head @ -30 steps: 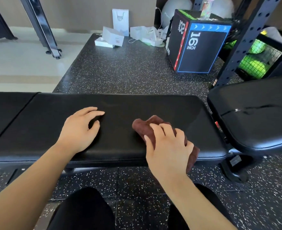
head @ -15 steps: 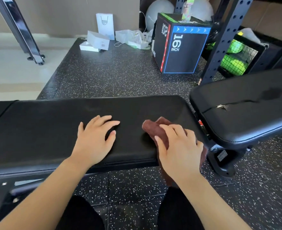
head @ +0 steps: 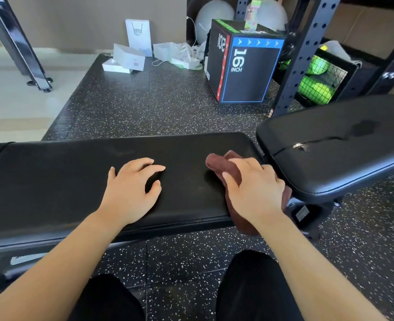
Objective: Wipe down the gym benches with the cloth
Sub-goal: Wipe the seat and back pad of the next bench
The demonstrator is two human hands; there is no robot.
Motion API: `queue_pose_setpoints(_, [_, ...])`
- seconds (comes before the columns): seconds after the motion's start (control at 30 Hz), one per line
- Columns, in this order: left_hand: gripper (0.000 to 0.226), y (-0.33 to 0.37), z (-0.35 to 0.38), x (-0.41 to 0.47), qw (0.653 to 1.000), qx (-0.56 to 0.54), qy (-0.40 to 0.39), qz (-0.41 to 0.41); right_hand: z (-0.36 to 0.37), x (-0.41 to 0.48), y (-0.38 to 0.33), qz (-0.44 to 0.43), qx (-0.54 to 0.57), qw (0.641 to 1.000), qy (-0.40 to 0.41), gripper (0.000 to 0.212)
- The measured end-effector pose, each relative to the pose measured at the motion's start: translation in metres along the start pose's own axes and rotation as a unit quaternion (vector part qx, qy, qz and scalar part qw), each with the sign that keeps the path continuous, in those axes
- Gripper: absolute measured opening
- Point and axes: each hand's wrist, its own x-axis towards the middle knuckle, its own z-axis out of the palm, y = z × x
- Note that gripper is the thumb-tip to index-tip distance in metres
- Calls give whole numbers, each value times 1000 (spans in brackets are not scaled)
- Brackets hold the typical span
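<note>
Bright, even daylight fills the gym from the upper left, washing the pale floor (head: pixel 10 107) almost to white. The black bench surface (head: pixel 64 177) carries a broad, dull sheen. Short, soft shadows pool under the fingers of the left hand (head: pixel 131 191) and beside the brown cloth (head: pixel 223 167) beneath the right hand (head: pixel 256 193). A small hard glint marks the torn seam of the second bench (head: pixel 342 158). The green balls (head: pixel 316 89) in the wire cage glow oversaturated. The wide-angle lens bows the surface's edges, tilts the rack upright (head: pixel 302 54) and stretches both forearms toward the bottom corners. Detail is slightly soft, most of all near the frame's edges.
</note>
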Motion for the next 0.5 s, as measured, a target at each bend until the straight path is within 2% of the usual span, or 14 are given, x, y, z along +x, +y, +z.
queue_pose_setpoints(0.13, [37, 24, 15, 21, 999, 3, 0, 32, -2, -16, 10, 47, 11, 999, 13, 38])
queue_pose_setpoints(0.33, [41, 67, 49, 52, 995, -2, -2, 97, 6, 48, 10, 127, 3, 992, -1, 38])
queue_pose_setpoints(0.5, [34, 64, 53, 62, 994, -15, 25, 104, 18, 95, 1, 122, -11, 992, -20, 39])
